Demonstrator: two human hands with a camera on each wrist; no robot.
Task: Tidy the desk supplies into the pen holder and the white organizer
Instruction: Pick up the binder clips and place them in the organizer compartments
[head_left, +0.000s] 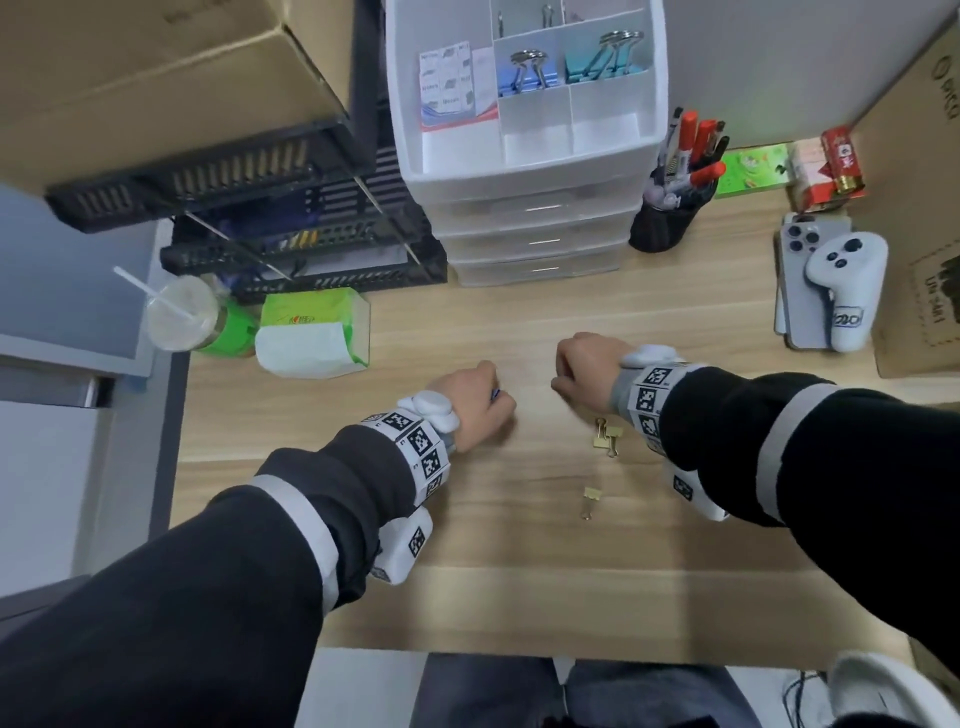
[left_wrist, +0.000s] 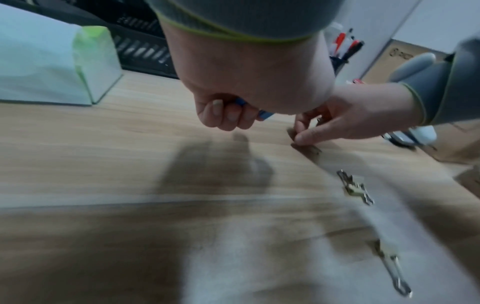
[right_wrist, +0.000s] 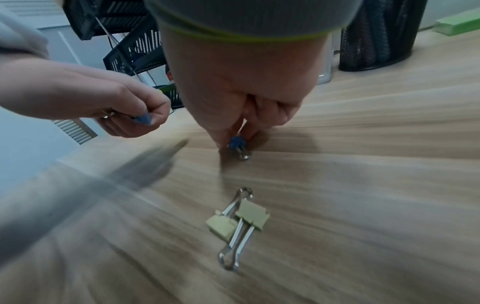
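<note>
Near the white organizer (head_left: 524, 156), seen from the head, both fists hover over the desk (head_left: 467, 571); three gold clips (head_left: 605, 436) lie beside the right wrist. From the left wrist, the left hand (left_wrist: 228, 115) curls round a blue clip (left_wrist: 265, 113), probably a binder clip. From the right wrist, the right hand (right_wrist: 244, 115) pinches a small blue clip (right_wrist: 237, 143) against the desk.

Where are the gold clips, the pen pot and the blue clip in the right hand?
gold clips (right_wrist: 240, 221), right wrist view, on one clip's gold body.
pen pot (head_left: 665, 221), head view, on its black mesh wall.
blue clip (right_wrist: 235, 142), right wrist view, on its blue body.
</note>
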